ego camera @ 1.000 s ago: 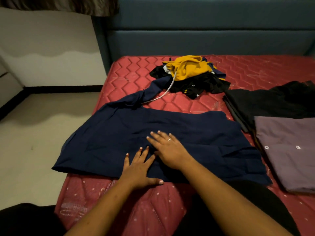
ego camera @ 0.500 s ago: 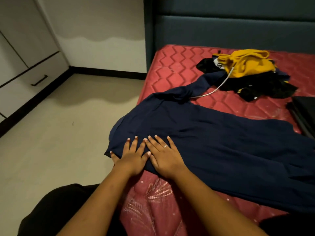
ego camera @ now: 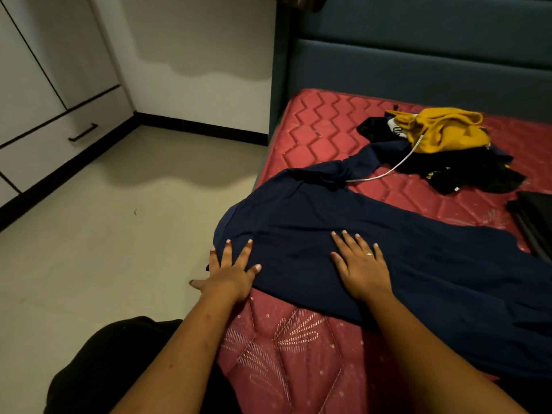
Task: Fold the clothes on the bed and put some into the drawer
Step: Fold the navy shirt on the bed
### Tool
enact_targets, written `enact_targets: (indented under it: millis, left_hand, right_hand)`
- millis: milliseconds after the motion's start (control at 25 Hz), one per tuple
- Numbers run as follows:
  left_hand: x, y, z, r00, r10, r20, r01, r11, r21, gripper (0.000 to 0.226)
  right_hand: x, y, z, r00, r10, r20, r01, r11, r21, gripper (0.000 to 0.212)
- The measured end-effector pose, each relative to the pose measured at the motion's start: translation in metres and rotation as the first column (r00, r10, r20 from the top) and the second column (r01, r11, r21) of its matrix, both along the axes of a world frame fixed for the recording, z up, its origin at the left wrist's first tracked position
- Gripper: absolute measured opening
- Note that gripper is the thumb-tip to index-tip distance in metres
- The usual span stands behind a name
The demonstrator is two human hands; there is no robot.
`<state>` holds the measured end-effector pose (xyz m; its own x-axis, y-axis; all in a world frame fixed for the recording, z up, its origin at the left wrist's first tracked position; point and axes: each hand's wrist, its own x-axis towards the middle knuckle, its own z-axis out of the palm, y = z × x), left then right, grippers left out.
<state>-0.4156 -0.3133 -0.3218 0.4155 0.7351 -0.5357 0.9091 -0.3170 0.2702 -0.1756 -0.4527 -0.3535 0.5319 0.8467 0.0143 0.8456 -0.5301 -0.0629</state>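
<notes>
Closest in, short of the navy garment (ego camera: 418, 264): a dark-clad lap (ego camera: 113, 363) off its near left corner, and a bare stretch of the red quilted mattress (ego camera: 298, 348) lying under it.

On the navy garment itself: left hand (ego camera: 230, 273) flat at its left end, fingers straight and spread, fingertips on the cloth, thumb stuck out sideways past the cloth's edge. Right hand (ego camera: 361, 264) flat on the cloth nearer the garment's middle, palm down, fingers straight and slightly fanned, a ring (ego camera: 369, 254) on one finger. Well apart from each other, both pressing down on the fabric, neither pinching nor gripping any fold.

Navy garment spread flat across the near part of the mattress, left end reaching the mattress's edge, right part running out of frame, one twisted strip of it trailing off the far side.

Beyond the garment's far edge: a thin white cord (ego camera: 388, 171) across the bare mattress, touching the twisted strip. Further past that, a loose heap of black clothes (ego camera: 466, 171) with a yellow garment (ego camera: 442, 130) on top. Right of the navy garment, at the frame edge, a dark folded stack (ego camera: 534, 216), only partly in view.

Left of the garment, across the pale floor (ego camera: 104, 234): white cabinet front (ego camera: 35, 70) with a drawer (ego camera: 59, 144) closed, black bar handle (ego camera: 83, 132) on it. Farthest behind the garment, a blue-grey padded headboard (ego camera: 418, 64).
</notes>
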Motion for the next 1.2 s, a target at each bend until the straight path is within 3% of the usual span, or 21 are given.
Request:
enact_targets:
  millis: [120, 200, 280, 320, 440, 520, 640, 720, 800, 920, 1080, 1200]
  left_hand:
    - [-0.012, 0.000, 0.005, 0.998, 0.058, -0.035, -0.056, 0.997, 0.054, 0.062]
    - [-0.009, -0.006, 0.008, 0.999, 0.002, -0.033, 0.008, 0.955, 0.296, 0.062]
    - [0.004, -0.013, 0.012, 0.992, -0.112, 0.062, 0.070, 0.881, 0.468, 0.065]
    - [0.013, -0.018, 0.013, 0.974, -0.196, 0.111, 0.122, 0.874, 0.470, 0.065]
    - [0.036, -0.038, 0.007, 0.909, -0.361, 0.209, 0.294, 0.910, 0.294, 0.062]
    - [0.043, -0.044, 0.000, 0.913, -0.343, 0.221, 0.307, 0.934, 0.184, 0.065]
    - [0.052, -0.051, -0.006, 0.940, -0.320, 0.115, 0.298, 0.938, 0.175, 0.073]
    - [0.060, -0.061, -0.009, 0.960, -0.272, 0.073, 0.250, 0.942, 0.224, 0.078]
    - [0.073, -0.077, -0.021, 0.970, -0.227, 0.088, 0.179, 0.908, 0.378, 0.084]
    - [0.110, -0.108, -0.032, 0.929, -0.332, 0.166, 0.195, 0.818, 0.541, 0.087]
    - [0.185, -0.174, -0.034, 0.823, -0.513, 0.245, 0.353, 0.799, 0.487, 0.078]
    - [0.227, -0.216, -0.040, 0.729, -0.638, 0.249, 0.469, 0.730, 0.497, 0.079]
  right_hand:
    - [0.010, -0.024, 0.002, 0.988, -0.150, 0.041, 0.152, 0.987, -0.059, 0.057]
    - [0.000, -0.025, 0.004, 0.961, -0.251, 0.117, 0.252, 0.968, 0.008, 0.057]
    - [-0.032, -0.009, 0.010, 0.981, -0.169, 0.095, 0.156, 0.978, 0.137, 0.062]
    - [-0.052, 0.002, 0.010, 0.996, -0.046, 0.079, 0.031, 0.982, 0.184, 0.062]
    - [-0.101, 0.023, 0.004, 0.965, 0.262, -0.023, -0.260, 0.963, 0.067, 0.058]
    - [-0.091, 0.023, 0.006, 0.936, 0.346, -0.064, -0.346, 0.938, 0.014, 0.062]
    - [-0.050, 0.002, 0.007, 0.880, 0.474, -0.003, -0.474, 0.880, -0.026, 0.063]
    - [-0.025, -0.018, 0.007, 0.871, 0.490, 0.025, -0.488, 0.871, -0.057, 0.061]
    - [0.001, -0.042, 0.009, 0.860, 0.510, 0.035, -0.504, 0.857, -0.111, 0.062]
    - [0.050, -0.087, 0.013, 0.778, 0.623, 0.082, -0.590, 0.770, -0.245, 0.066]
    - [0.121, -0.164, 0.020, 0.761, 0.646, 0.066, -0.605, 0.742, -0.290, 0.070]
    - [0.156, -0.229, 0.020, 0.857, 0.511, 0.063, -0.480, 0.837, -0.263, 0.069]
